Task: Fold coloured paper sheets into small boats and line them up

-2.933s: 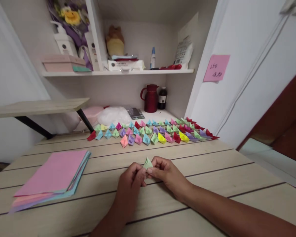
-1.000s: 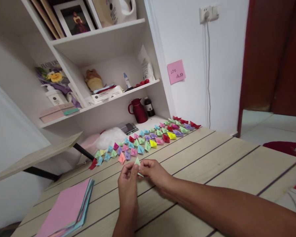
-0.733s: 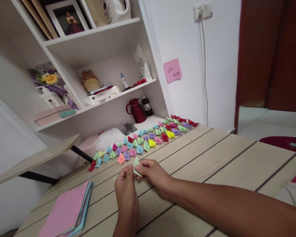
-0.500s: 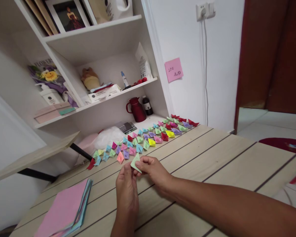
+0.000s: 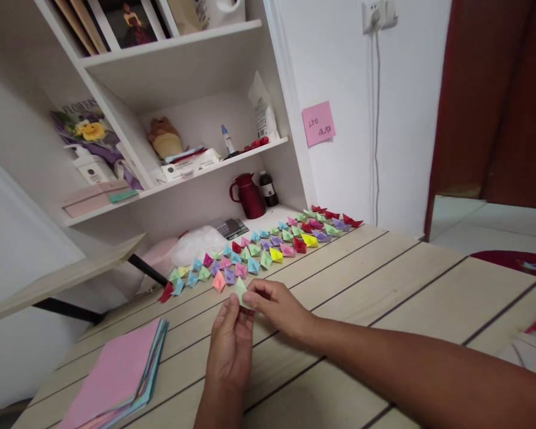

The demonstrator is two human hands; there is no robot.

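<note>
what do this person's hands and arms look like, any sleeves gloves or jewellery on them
The left hand and right hand are ungloved. The left forearm and right forearm are bare as far as the picture shows, with no sleeve, watch or bracelet visible. Rings: none visible, though some fingers are hidden.

**Shelving unit packed on every level**

Down at the bottom, a red jug stands just beside a dark bottle with a white label. Up one — a brown plush toy behind a white box, then a blue-capped bottle! Far left, a white pump bottle rises behind a pink box, with a smiling yellow flower above. Over on the wall — a pink sticky note reading "250", near a cable dropping from the socket.
</note>
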